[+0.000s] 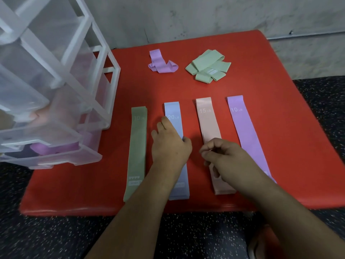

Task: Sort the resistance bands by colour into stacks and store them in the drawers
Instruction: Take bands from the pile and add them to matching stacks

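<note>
On the near half of the red padded tabletop [261, 86], the left hand [170, 146] presses flat-fingered on the pale blue fabric band [175, 113]; the right hand [225, 159] curls over the pink fabric band [207, 120], grip unclear.

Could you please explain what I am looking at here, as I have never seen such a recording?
There is no machine: a person works with bare hands, and the picture comes from a camera worn on the head, looking down at them. On the red surface four resistance bands lie flat in a row: a green band marked 30 LB, a blue band marked 20 LB, a pink band marked 15 LB and a purple band marked 10 LB. Farther back are a crumpled purple band and a pile of light green bands. At the left stands a clear plastic drawer unit with pink and purple bands showing inside. The left hand rests on the blue band. The right hand is over the pink band, fingers curled; whether it pinches anything cannot be told.
</note>
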